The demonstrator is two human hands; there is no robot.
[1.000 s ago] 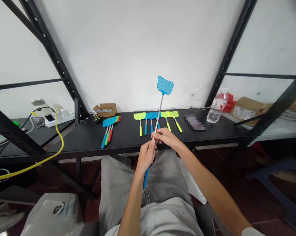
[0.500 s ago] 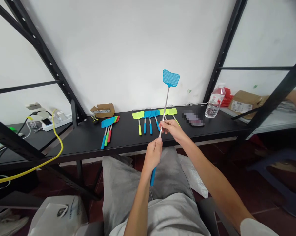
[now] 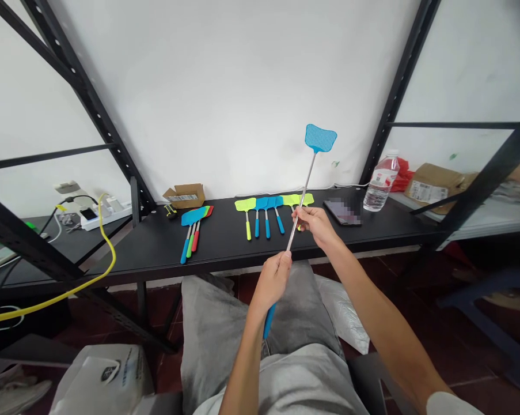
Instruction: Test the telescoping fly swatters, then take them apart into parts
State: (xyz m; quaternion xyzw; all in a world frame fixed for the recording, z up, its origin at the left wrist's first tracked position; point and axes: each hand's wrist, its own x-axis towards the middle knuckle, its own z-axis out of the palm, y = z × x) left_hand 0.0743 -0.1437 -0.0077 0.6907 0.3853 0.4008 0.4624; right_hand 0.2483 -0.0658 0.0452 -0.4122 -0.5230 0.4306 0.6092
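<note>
- Our left hand (image 3: 273, 279) clasps the blue swatter (image 3: 321, 138); our right hand (image 3: 315, 225) pinches its rod (image 3: 308, 179).
- It slants toward one o'clock.
- A slack grip could drop it onto the other swatters (image 3: 266, 203) at twelve.

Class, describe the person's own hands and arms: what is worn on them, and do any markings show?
The left hand and right hand are bare: no gloves, rings or watch show. Both forearms are uncovered, without visible markings. A pale, plain sleeve edges in on the right arm; the left sleeve cannot be made out.
</note>
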